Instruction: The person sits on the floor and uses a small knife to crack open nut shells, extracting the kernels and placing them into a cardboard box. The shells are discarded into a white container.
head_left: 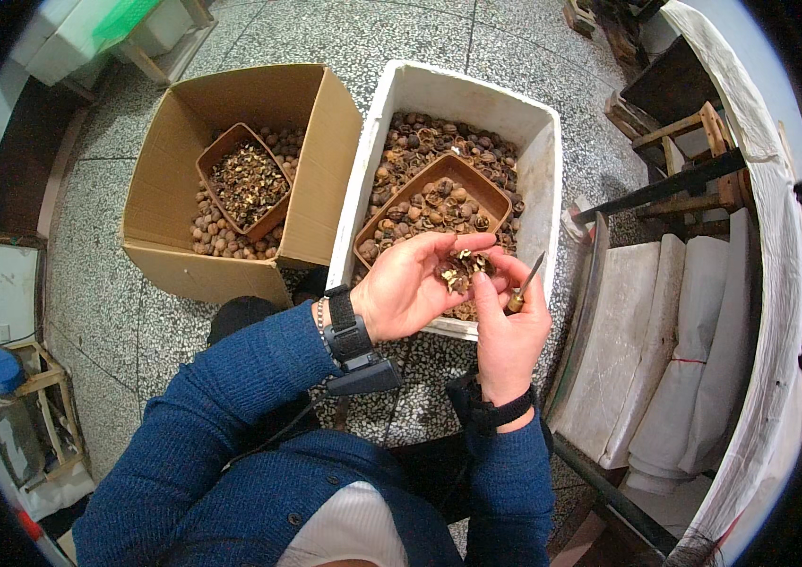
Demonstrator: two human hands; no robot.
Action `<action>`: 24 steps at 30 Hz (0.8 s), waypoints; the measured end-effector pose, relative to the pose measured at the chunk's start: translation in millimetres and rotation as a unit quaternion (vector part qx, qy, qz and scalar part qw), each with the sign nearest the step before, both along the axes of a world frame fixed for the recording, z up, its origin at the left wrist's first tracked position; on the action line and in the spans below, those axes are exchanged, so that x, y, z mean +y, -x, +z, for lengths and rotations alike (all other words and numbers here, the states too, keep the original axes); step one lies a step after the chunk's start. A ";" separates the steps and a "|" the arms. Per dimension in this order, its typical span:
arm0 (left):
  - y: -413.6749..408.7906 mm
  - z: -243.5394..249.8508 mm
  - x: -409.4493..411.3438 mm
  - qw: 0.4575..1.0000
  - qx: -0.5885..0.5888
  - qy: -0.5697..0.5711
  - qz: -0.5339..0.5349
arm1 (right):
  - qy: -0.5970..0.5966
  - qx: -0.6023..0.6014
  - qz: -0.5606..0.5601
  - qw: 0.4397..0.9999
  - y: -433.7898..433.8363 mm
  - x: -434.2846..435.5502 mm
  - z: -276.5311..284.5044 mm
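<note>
My left hand [408, 287] is palm up over the white foam box [549, 177], with broken walnut pieces [459, 273] in its palm and fingers. My right hand [514, 319] touches the pieces with its thumb and also holds a pointed metal pick [530, 276] with a brass-coloured end, its tip pointing up and away. Beneath the hands, a brown tray [489, 188] of walnuts and shells rests on more shells in the foam box. To the left, a cardboard box [316, 170] holds whole walnuts [220, 234] and a second brown tray [209, 152] filled with walnut pieces.
Both boxes stand on a speckled terrazzo floor [103, 234]. On the right are a wooden frame [677, 135], a dark rail and white wrapped rolls [684, 354]. A small rack [53, 411] with a blue-lidded container [0, 368] is at the far left.
</note>
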State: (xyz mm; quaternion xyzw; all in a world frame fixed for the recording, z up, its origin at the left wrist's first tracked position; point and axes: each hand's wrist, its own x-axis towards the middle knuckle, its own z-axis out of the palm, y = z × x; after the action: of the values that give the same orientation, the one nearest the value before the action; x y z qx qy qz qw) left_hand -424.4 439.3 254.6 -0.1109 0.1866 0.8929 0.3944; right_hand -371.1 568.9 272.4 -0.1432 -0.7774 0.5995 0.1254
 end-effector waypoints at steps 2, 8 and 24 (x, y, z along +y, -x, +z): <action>-0.1 1.1 0.0 1.000 0.001 0.027 0.009 | -0.012 -0.021 -0.010 1.000 1.4 -0.4 1.5; -1.3 5.9 3.3 0.999 -0.017 0.025 0.023 | -0.004 0.034 -0.050 0.998 1.2 1.4 0.9; 2.1 1.3 -0.2 0.999 0.003 -0.038 0.030 | -0.101 -0.008 0.044 0.994 -4.7 -6.6 9.5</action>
State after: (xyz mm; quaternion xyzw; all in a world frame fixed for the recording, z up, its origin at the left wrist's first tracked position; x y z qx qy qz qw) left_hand -426.5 439.1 255.9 -0.0983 0.1499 0.9114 0.3705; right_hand -366.5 562.3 281.9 -0.1004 -0.8406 0.5216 0.1061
